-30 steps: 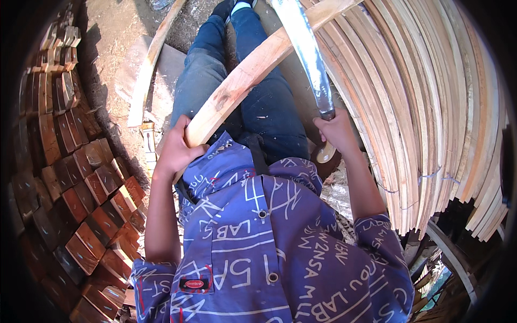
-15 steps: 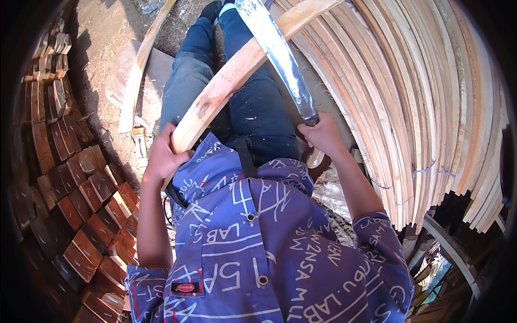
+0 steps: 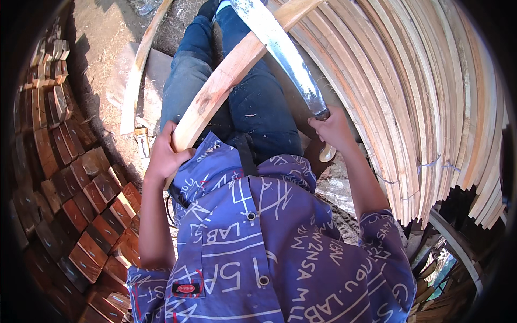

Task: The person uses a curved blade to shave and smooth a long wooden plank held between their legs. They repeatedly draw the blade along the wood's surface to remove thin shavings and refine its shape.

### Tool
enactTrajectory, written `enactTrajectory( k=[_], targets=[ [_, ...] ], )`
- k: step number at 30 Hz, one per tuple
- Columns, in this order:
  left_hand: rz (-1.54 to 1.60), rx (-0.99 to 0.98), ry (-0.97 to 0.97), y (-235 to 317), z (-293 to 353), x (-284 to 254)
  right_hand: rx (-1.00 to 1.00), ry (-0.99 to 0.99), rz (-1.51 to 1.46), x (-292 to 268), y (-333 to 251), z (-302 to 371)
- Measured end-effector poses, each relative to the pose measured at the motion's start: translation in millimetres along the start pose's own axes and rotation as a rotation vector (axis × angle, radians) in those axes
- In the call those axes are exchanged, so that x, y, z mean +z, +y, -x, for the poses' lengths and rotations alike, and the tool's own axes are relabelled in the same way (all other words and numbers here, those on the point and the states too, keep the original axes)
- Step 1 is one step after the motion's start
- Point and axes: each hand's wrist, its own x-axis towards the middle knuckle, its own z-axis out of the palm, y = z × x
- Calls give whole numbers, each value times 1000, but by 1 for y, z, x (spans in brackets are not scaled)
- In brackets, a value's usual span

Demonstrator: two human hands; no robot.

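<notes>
Head view: the left grip (image 3: 166, 156) is closed around the near end of a plank (image 3: 212, 99), its thumb lying over the upper face and its fingers along the outer side. The plank, pale and gently curved, slants from beside the left hip across both thighs and runs up and to the right, out past the upper edge of the picture. The right grip (image 3: 335, 132) is clenched on the handle of a knife (image 3: 299, 72), and the handle's pale, rounded butt (image 3: 327, 153) sticks out below the fist. The long, shiny blade points up and to the left and crosses above the plank near the knees; whether it touches the wood I cannot tell. The tip is cut off at the upper edge.

The person sits with legs stretched forward, in dark blue trousers (image 3: 261, 110) flecked with pale bits and a purple shirt (image 3: 231, 237) covered in white marks. To the right lies a large stack of pale, curved strips (image 3: 388, 97), with thin wire (image 3: 428, 164) around some near their lower ends. To the left, brown blocks (image 3: 89, 210) are piled in rows. Between them and the legs, a single curved slat (image 3: 139, 75) lies on a grey sheet (image 3: 161, 70) over the ground (image 3: 97, 37).
</notes>
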Motion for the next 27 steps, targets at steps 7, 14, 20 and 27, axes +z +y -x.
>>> enactTrajectory(
  k=[7,14,20,27],
  targets=[
    [-42,70,67,0,-5,3,144,19,-289,3,-19,-8],
    [-35,93,50,-12,-6,-1,108,-100,-105,-8,-25,4],
    [-68,123,93,-5,-5,3,124,118,-301,2,-14,-20],
    [58,9,-38,-14,-4,-4,77,16,-18,15,-11,2]
  ],
)
